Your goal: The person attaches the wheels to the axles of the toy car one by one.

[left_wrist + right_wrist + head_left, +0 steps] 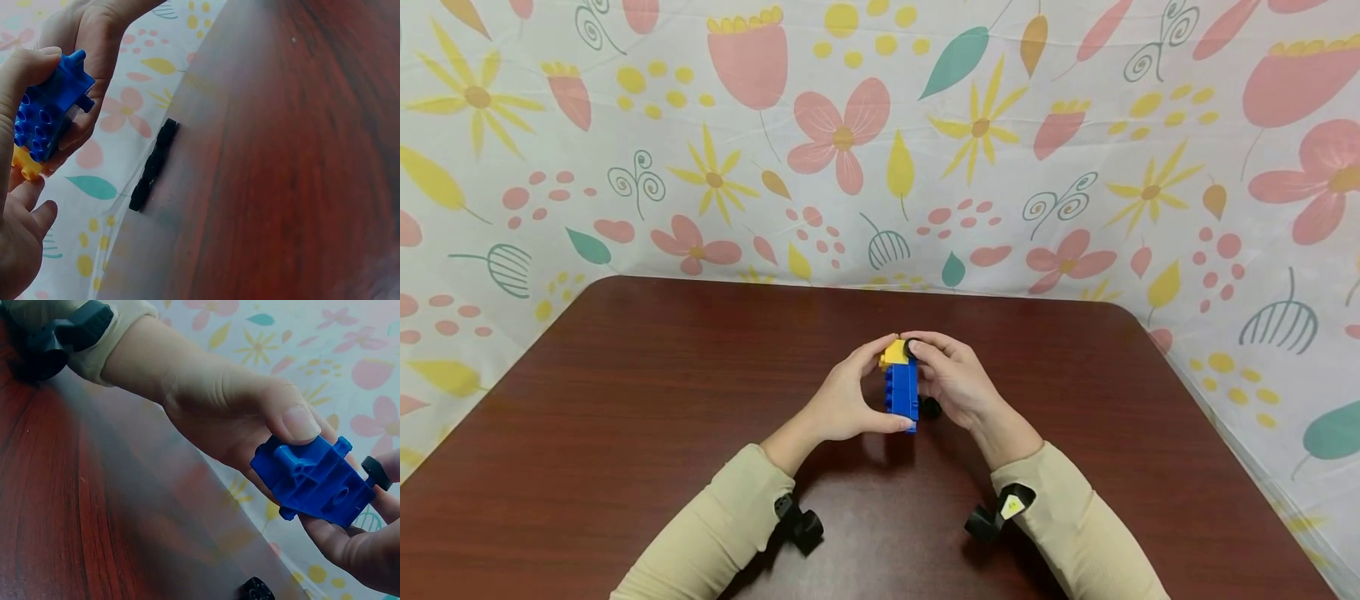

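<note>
A blue toy-car base (902, 390) with studs and axle pegs is held up over the table. One end carries a yellow brick (893, 353). My left hand (846, 400) grips the car lengthwise, thumb at the near blue end and fingers at the yellow end. In the right wrist view the blue underside (315, 481) faces the camera, with the left thumb pressed on its edge. My right hand (958, 379) pinches a small black wheel (376, 473) at a corner of the base, against a peg. In the left wrist view the right palm lies behind the car.
Several black wheels (153, 165) lie in a row on the dark wood table (700, 375), just right of the car in the head view. A floral cloth (850, 233) hangs behind the table. Each sleeve carries a black wrist camera (801, 525).
</note>
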Demonstrator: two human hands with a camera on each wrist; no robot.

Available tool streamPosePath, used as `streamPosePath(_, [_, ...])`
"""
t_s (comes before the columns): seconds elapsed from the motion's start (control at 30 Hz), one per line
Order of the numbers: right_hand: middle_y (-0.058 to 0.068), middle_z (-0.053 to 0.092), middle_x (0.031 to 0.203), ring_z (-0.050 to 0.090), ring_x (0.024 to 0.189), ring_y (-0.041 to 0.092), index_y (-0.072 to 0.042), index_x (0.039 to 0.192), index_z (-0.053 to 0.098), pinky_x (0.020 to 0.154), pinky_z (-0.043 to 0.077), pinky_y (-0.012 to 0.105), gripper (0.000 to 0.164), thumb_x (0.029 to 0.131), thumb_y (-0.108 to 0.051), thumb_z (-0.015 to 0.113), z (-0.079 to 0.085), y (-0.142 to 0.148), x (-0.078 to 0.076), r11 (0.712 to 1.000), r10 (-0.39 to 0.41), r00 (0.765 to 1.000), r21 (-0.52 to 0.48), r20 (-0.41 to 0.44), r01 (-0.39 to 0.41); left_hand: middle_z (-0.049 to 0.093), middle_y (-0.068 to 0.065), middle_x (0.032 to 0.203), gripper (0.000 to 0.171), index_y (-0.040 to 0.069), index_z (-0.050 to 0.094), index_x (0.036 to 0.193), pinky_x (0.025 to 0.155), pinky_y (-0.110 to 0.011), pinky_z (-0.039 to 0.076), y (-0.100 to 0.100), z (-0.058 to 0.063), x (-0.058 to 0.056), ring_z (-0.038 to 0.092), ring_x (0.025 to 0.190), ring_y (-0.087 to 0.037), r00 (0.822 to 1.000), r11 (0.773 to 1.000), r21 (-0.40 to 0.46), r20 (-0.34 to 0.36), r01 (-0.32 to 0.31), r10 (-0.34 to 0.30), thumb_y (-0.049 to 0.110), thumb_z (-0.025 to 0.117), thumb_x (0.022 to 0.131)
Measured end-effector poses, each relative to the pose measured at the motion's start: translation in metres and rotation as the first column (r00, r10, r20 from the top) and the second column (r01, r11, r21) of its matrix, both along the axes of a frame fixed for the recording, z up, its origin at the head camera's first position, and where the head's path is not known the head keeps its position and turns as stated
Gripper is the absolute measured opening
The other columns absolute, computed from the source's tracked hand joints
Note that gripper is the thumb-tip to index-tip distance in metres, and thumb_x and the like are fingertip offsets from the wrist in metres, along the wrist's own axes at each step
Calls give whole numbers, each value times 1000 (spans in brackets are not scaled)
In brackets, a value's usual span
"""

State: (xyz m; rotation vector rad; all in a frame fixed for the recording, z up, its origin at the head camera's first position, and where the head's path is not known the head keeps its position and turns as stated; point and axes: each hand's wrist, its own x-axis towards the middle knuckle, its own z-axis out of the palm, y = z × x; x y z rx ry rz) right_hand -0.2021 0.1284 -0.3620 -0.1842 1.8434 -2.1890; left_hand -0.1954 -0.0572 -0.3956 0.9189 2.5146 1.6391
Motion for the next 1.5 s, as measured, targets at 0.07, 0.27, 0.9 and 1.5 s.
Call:
streamPosePath(0.07, [0,64,100,65,84,13,-1,125,52,79,55,34,33,98,-19,51,-1,-1,-1,1000,-4,1000,-3,6,4,36,-2,148,100,16,29,148,109,-40,37,0,0,0,39,136,-18,1000,1000,-3,0,-3,3,30,86,67])
streamPosePath(0.27, [0,64,102,65,84,12,-4,126,52,77,55,33,32,98,-21,51,-3,0,-4,999,32,999,21,27,-33,37,-5,148,100,13,29,148,108,-41,37,-2,-1,0,41,135,-21,1000,1000,-20,5,-15,15,31,86,68])
streamPosePath(0.9, [14,56,125,61,107,26,-11,132,53,88,53,45,43,96,-35,54,-13,10,-17,901,101,977,434,-190,-8,35,-6,150,99,10,28,149,109,-41,36,-6,-3,-4,39,137,-22,998,999,-31,45,-37,39,30,84,70])
streamPosePath(1.5, [21,59,121,56,104,41,1,123,58,86,51,52,35,97,-22,53,-4,18,-8,811,172,941,584,-290,32,34,-4,150,96,18,27,149,110,-43,35,-13,-1,-9,38,137,-23,994,996,-47,85,-72,76,37,81,72])
